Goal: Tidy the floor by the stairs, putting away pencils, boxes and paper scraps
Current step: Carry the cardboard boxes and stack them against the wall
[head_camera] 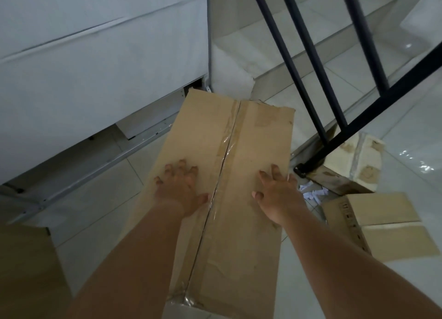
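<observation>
A long brown cardboard box (241, 137), taped along its middle seam, lies on the tiled floor and points toward the stairs. My left hand (181, 187) rests flat on its top, left of the seam, fingers spread. My right hand (277, 194) lies flat on the right side, fingers reaching the box's right edge. Neither hand grips anything. White paper scraps (313, 193) lie on the floor just right of the box. A smaller brown box (382, 225) sits at the right. A worn pale box (358, 161) leans behind the railing foot.
A black metal stair railing (318, 103) rises at the right, its foot close to the long box's right edge. White cabinet panels (95, 67) and a metal rail run along the left. Another brown cardboard piece (26, 266) is at the lower left. Tiled steps (275, 39) lie beyond.
</observation>
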